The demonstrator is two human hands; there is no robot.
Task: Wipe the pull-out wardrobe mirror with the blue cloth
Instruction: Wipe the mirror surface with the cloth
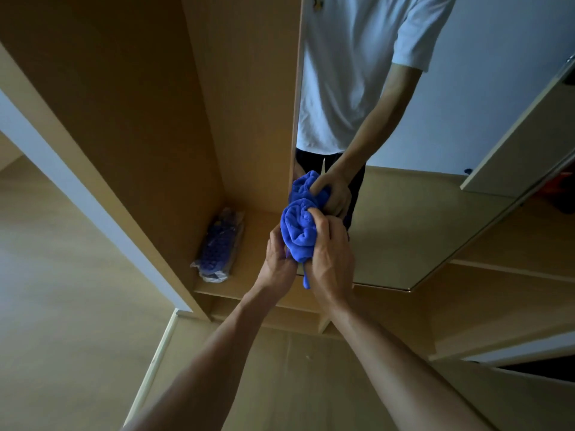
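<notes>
The blue cloth (298, 228) is bunched into a ball and held in front of the lower left part of the pull-out mirror (420, 213). My right hand (331, 259) grips the cloth from the right and over its top. My left hand (277, 259) cups it from below on the left. A thin tail of cloth hangs down between my wrists. The mirror reflects the cloth, a hand and a person in a white T-shirt. I cannot tell whether the cloth touches the glass.
A plastic-wrapped blue item (217, 244) lies on the wardrobe shelf (258, 222) left of the mirror. Wooden wardrobe panels (140, 104) stand to the left. A sliding door (529, 135) shows at the right. Pale floor (62, 306) lies below left.
</notes>
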